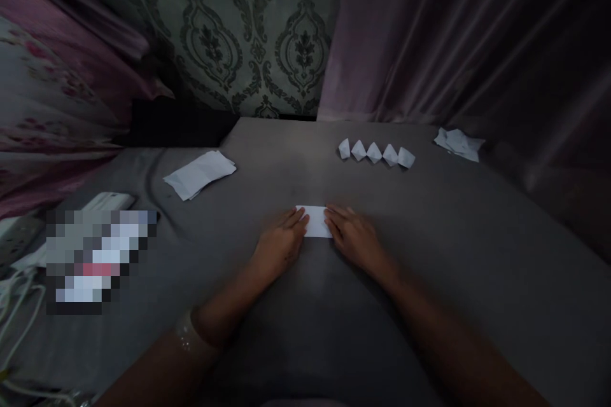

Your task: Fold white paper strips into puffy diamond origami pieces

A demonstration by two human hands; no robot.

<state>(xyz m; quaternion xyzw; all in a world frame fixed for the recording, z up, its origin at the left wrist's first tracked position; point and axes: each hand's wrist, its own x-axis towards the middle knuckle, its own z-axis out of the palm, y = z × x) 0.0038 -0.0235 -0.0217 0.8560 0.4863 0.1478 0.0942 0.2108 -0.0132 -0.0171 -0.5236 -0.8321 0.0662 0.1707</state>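
A small white folded paper [317, 222] lies flat on the grey cloth surface in front of me. My left hand [282, 238] holds its left end, fingers close together and pressed down on it. At the opposite end my right hand [356, 235] does the same, its fingertips and thumb on the right edge. Only the paper's middle shows between the hands; its ends are covered by fingers. Beyond it stands a row of several folded white paper shapes [374, 153] with pointed tops.
A stack of white paper sheets [200, 173] lies at the left, crumpled white paper [459, 143] at the far right. A blurred-out device [102, 257] and white cables [21, 305] are at the left edge. A patterned wall [258, 38] and pink curtains [382, 32] border the back.
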